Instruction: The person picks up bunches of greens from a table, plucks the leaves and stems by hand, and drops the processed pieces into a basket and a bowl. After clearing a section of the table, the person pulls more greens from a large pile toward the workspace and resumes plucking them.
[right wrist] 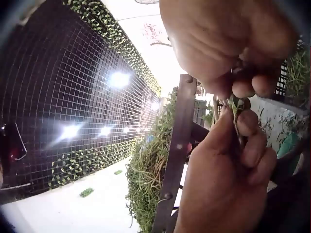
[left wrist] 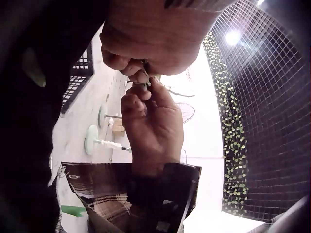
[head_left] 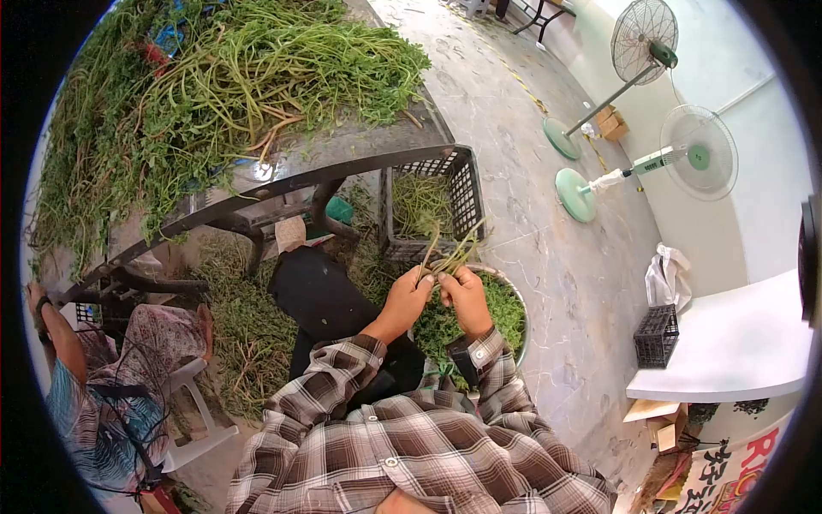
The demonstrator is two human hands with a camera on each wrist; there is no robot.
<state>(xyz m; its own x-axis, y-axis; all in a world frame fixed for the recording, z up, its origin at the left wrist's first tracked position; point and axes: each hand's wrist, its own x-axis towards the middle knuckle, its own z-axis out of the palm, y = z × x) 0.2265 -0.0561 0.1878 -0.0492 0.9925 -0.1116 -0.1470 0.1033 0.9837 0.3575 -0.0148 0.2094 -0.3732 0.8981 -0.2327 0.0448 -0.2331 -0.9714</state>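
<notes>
Close together in front of the body, both hands grip a small bunch of green plant stems (head_left: 462, 254). My left hand (head_left: 406, 301) has its fingers curled round the stems, thumb on top. My right hand (head_left: 467, 300) pinches them beside it, the two thumbs nearly meeting. Cut ends fan upward, away from the body. In the right wrist view a leafy piece (right wrist: 234, 105) shows between the fingertips of both hands. Below the right hand stands a round tub (head_left: 526, 319) full of leafy green tops. Curled fingers hide much of the bunch.
A large heap of leafy stems (head_left: 282, 68) covers the table (head_left: 342, 147) ahead. A black crate (head_left: 467, 193) holding stems stands past the hands. More greens (head_left: 248, 343) lie on the floor. Another person (head_left: 111, 385) sits at left. Standing fans (head_left: 575, 195) are at right.
</notes>
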